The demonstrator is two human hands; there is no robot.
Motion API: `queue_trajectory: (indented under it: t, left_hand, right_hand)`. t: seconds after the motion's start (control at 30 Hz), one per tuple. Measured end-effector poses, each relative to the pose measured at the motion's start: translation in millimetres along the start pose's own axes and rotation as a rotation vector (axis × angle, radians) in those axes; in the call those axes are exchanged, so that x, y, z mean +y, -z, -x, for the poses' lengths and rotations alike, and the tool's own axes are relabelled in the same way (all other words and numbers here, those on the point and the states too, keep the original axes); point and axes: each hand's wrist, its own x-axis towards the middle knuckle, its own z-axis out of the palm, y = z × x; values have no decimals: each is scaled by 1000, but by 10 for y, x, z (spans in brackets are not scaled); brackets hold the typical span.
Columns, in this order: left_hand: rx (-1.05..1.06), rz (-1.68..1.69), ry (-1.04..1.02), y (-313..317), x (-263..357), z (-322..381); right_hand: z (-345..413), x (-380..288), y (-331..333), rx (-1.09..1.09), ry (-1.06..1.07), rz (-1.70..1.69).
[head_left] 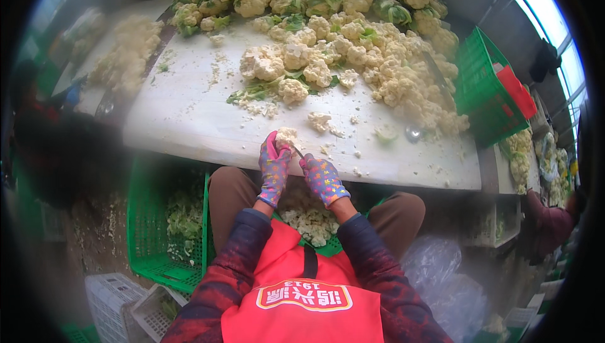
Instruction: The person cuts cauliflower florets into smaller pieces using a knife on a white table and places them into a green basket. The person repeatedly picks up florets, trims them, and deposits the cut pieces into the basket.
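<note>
My left hand (275, 168), in a patterned glove with a pink palm, is closed around a cauliflower piece (286, 137) at the table's near edge. In my right hand (324, 177), gloved alike, is a small knife (298, 151); its dark blade meets the lower right of the piece. Its handle is hidden in my fist. Just beyond lies a loose floret (319, 121) among crumbs. Farther up the white table (189, 107) are cut cauliflower pieces (293, 90) and leaf scraps. Below my hands, cut florets (309, 225) fill a container between my knees.
Whole cauliflower heads (283, 0) are heaped at the table's far side. A green crate (487, 88) stands at the right. Left of my legs, another green crate (165, 272) holds leaves. White crates (113, 295) and plastic bags (439, 281) lie low. Other people (550, 225) sit at both sides.
</note>
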Motion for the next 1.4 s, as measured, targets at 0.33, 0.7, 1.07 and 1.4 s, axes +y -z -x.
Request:
queue_trajectory:
  t: [0.33, 0.7, 1.07, 1.4]
  left_hand:
    - [35, 55, 98, -78, 140, 21]
    - [-69, 215, 293, -47, 375, -169]
    - [-36, -265, 122, 29, 154, -212]
    - [-45, -258, 219, 81, 204, -242]
  right_hand:
    - [-277, 18, -114, -61, -75, -223]
    - [-258, 76, 545, -452, -502, -887]
    - [-265, 91, 99, 139, 139, -45]
    - [-597, 9, 322, -478, -462, -745]
